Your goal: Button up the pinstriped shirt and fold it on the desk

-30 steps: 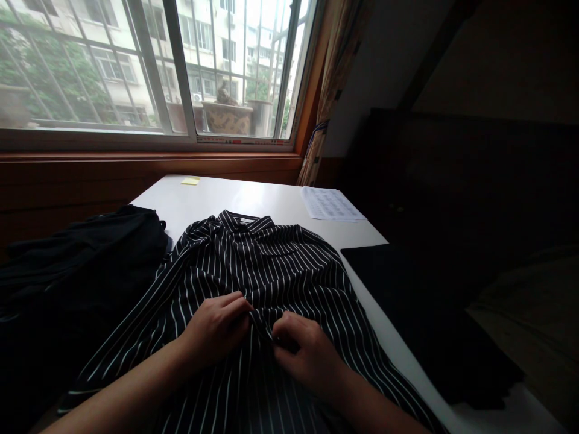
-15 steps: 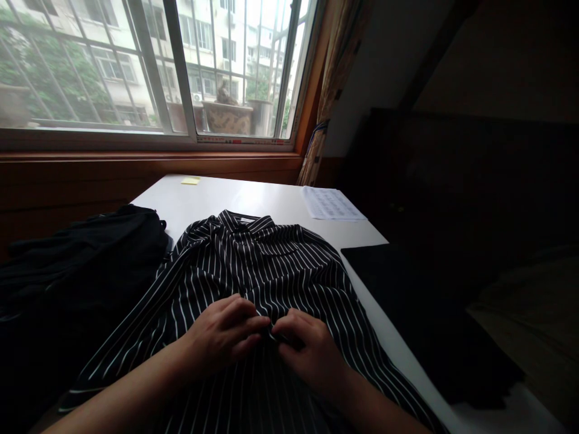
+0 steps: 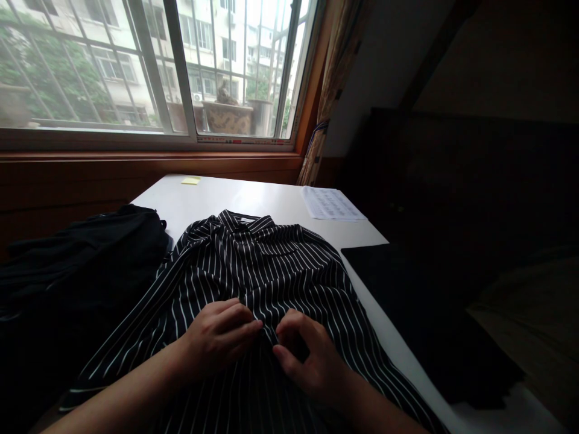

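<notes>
Head view: striped shirt point(image 3: 280, 271) lying collar-away on the white table point(image 3: 244, 196); left hand point(image 3: 224, 334) at its front, fingers bunched, grip indiscernible; right hand point(image 3: 312, 352) beside it, thumb and forefinger parted.

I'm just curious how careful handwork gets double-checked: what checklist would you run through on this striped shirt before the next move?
1. Both hands in view: ok, left hand and right hand are over the striped shirt.
2. Collar at the far end: ok.
3. Shirt lying smooth: not ok, folds cross its middle.
4. Left fingers gripping cloth: cannot tell, their undersides are hidden.
5. Right thumb and forefinger apart: ok, a gap shows.
6. Printed sheets away from the shirt: ok.
</notes>
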{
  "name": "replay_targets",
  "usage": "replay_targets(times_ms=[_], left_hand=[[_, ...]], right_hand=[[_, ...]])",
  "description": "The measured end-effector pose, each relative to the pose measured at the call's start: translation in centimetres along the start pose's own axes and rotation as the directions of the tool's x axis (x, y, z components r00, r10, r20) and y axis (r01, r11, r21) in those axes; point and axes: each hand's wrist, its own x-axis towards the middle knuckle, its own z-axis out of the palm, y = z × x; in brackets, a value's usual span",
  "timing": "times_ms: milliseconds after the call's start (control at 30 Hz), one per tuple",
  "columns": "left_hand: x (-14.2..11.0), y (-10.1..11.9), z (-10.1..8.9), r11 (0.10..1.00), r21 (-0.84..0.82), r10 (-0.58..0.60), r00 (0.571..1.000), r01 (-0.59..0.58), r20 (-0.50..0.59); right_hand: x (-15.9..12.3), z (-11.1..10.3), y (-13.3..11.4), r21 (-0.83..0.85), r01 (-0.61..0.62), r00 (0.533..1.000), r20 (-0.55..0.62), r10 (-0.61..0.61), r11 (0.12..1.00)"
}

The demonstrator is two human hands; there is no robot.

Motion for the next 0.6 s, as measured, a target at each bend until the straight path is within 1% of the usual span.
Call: replay_targets(times_ms=[100, 267, 467, 600], left_hand=[[0.0, 0.1, -0.07, 1.0, 0.011, 0.014, 1.0, -0.014, 0.007], [-0.14, 0.32, 0.02, 0.999, 0.041, 0.015, 0.998, -0.017, 0.059], [-0.59, 0.3, 0.27, 1.0, -0.009, 0.028, 0.995, -0.027, 0.1], [-0.51, 0.31, 0.28, 0.999, -0.032, 0.034, 0.992, -0.03, 0.124]], right_hand=[[0.35, 0.1, 0.07, -0.024, 0.035, 0.999, -0.023, -0.035, 0.999], [0.73, 0.36, 0.3, -0.072, 0.031, 0.999, -0.031, -0.034, 0.997], [0.66, 0.49, 0.22, -0.036, 0.072, 0.996, -0.048, -0.074, 0.997], [0.57, 0.4, -0.1, -0.02, 0.08, 0.996, -0.033, -0.081, 0.997]])
